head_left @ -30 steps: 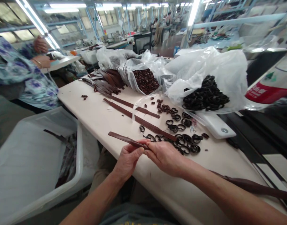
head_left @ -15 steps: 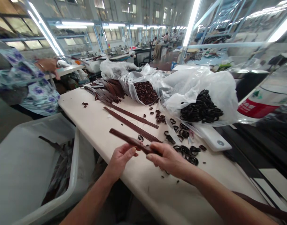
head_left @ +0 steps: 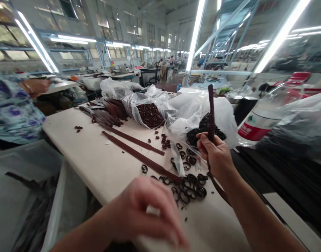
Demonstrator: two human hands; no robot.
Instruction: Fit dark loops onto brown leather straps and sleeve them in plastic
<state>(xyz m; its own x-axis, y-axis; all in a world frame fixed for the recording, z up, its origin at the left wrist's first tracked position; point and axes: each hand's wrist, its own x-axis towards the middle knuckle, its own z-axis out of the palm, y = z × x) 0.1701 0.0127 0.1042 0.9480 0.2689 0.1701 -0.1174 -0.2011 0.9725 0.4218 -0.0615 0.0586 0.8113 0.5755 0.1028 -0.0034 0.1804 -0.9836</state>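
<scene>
Strap, dark brown and narrow (head_left: 211, 106), stands nearly upright in the head view, rising from the right hand (head_left: 218, 155) near the front of the bag of black loops (head_left: 205, 131). That hand is closed around it, with the thumb lying along the near side; below the fist the rest of the strap trails down behind the wrist, and whether its end meets the table (head_left: 78, 147) is hidden. What looks like a thin band crosses it just above the fingers.

I judge the strap light, since one hand carries it with ease. The free end stands up without drooping, so it is probably fairly stiff over a short length, yet the lower run curves, so it should bend over a longer one. Its face may be smooth and a little slippery, but it hardly looks fragile. The flat faces close to the band seem the best place to pinch, keeping the tip steady.

The left hand (head_left: 152, 213) is blurred over the near edge, fingers bent; I cannot tell whether it grips anything. Black rings (head_left: 185, 197) lie just beyond it, beside a flat brown strip (head_left: 139, 155).
</scene>
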